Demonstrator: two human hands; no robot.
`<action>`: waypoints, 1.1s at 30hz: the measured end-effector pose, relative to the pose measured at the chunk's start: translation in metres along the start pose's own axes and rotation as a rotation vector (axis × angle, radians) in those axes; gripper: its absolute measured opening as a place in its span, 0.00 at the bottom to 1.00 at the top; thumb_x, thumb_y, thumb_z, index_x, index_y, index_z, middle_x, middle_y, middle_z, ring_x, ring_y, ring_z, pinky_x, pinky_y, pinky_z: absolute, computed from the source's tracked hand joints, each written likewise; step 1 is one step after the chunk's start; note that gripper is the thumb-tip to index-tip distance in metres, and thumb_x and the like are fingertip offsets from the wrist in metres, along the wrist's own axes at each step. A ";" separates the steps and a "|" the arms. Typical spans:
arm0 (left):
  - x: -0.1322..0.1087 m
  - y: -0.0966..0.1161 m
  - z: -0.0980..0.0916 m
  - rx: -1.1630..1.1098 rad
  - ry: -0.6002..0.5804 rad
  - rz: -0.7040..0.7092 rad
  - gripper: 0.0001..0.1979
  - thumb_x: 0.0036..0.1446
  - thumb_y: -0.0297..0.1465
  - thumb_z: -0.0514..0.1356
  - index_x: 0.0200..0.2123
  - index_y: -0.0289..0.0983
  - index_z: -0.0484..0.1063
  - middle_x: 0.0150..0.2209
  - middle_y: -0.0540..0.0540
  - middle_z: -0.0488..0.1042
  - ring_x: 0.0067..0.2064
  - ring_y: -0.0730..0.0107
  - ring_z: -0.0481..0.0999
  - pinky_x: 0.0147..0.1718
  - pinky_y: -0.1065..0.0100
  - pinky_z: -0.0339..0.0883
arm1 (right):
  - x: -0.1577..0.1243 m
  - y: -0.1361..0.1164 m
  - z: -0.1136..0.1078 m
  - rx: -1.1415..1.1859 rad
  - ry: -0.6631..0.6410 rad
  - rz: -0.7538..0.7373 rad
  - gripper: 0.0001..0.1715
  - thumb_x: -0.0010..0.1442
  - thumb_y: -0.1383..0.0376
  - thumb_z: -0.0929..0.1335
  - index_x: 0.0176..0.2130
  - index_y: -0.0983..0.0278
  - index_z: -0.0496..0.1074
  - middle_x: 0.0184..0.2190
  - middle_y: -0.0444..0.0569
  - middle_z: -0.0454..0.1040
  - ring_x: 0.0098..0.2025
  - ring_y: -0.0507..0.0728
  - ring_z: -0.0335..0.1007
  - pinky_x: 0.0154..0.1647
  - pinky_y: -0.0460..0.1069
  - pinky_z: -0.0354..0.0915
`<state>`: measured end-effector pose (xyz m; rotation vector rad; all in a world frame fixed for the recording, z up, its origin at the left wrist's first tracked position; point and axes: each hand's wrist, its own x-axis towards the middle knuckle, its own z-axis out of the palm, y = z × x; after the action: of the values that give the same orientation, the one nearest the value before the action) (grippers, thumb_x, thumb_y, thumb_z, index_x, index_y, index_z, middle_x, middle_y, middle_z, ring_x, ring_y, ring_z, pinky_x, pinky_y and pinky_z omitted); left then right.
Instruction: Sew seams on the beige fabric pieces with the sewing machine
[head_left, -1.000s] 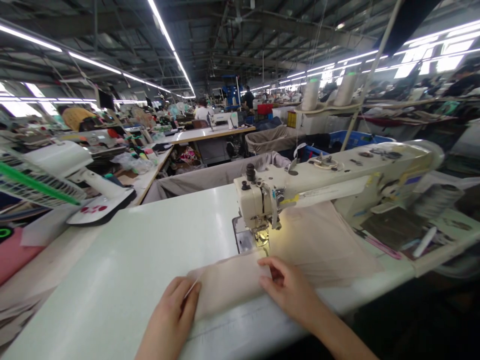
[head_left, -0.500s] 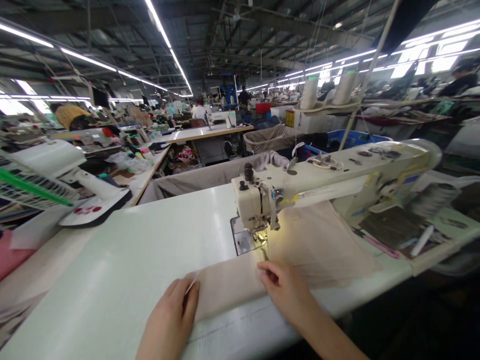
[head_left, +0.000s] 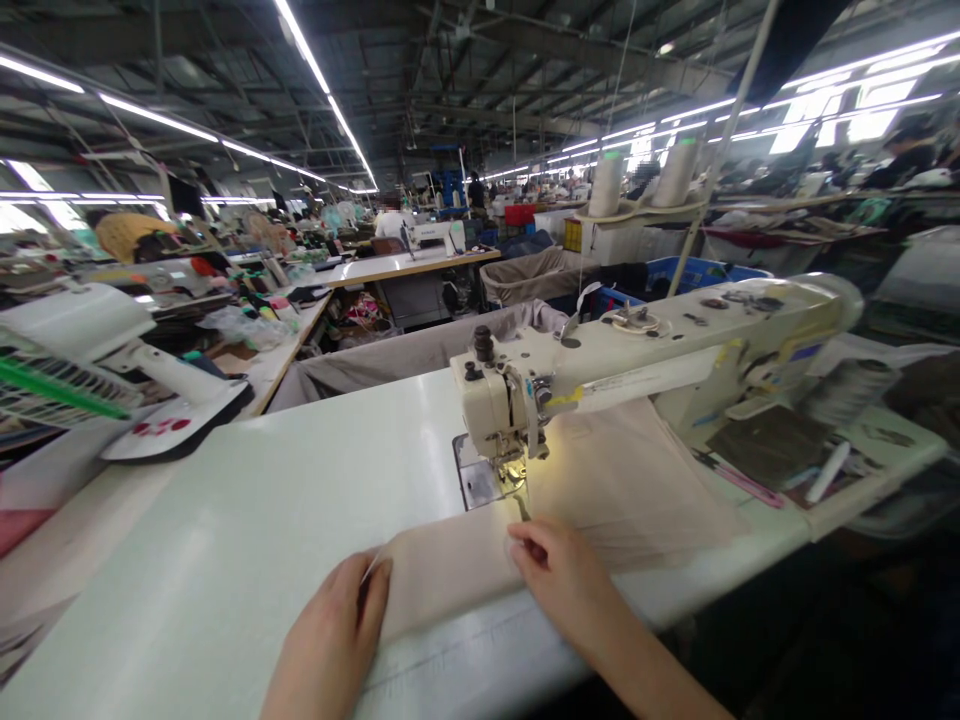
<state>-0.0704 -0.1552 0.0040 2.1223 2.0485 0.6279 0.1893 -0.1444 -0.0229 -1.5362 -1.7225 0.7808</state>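
A beige piece of fabric lies on the pale table, running from my left hand to the sewing machine. My left hand pinches its left end, where a thin white edge or thread shows between thumb and fingers. Just in front of the lit needle area, my right hand has its fingertips closed on the fabric near its upper edge. Between the right fingertips and the presser foot lies a small dark strip. More fabric spreads to the right beneath the machine's arm.
A white desk fan stands at the left edge. Pink-handled snips and a grey thread cone lie right of the machine. Thread cones stand behind it. A cloth-lined bin borders the table's far side.
The whole view has shifted slightly, so machine and table appear a little further left. Both hands keep their hold on the fabric, with hardly any movement relative to the machine.
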 end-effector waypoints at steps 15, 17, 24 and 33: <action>0.003 0.001 0.002 0.008 -0.039 0.010 0.16 0.64 0.41 0.48 0.31 0.43 0.70 0.30 0.45 0.79 0.33 0.56 0.81 0.33 0.61 0.73 | 0.005 -0.007 -0.002 -0.140 -0.032 0.002 0.13 0.64 0.72 0.66 0.34 0.61 0.79 0.30 0.47 0.76 0.34 0.56 0.74 0.37 0.47 0.64; 0.003 0.003 0.001 -0.012 -0.046 -0.003 0.15 0.65 0.41 0.48 0.31 0.43 0.69 0.29 0.45 0.78 0.33 0.56 0.81 0.33 0.61 0.72 | 0.004 -0.008 -0.003 -0.263 -0.028 -0.058 0.14 0.66 0.71 0.65 0.32 0.61 0.77 0.31 0.48 0.75 0.35 0.57 0.73 0.37 0.48 0.64; 0.005 0.003 0.000 -0.019 -0.045 -0.152 0.12 0.61 0.38 0.52 0.25 0.43 0.61 0.22 0.50 0.70 0.28 0.62 0.75 0.29 0.66 0.65 | -0.002 0.012 0.003 -0.447 0.133 -0.419 0.12 0.66 0.71 0.63 0.38 0.61 0.75 0.44 0.53 0.76 0.45 0.63 0.72 0.50 0.58 0.65; 0.005 0.005 0.000 -0.052 -0.081 -0.169 0.13 0.58 0.35 0.53 0.22 0.42 0.59 0.21 0.50 0.68 0.28 0.64 0.72 0.29 0.67 0.61 | 0.000 0.025 0.001 -0.428 0.167 -0.498 0.15 0.69 0.66 0.59 0.39 0.60 0.74 0.42 0.52 0.78 0.43 0.62 0.75 0.45 0.57 0.66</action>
<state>-0.0657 -0.1506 0.0070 1.8888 2.1153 0.5552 0.2025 -0.1412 -0.0438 -1.2908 -2.1063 0.0301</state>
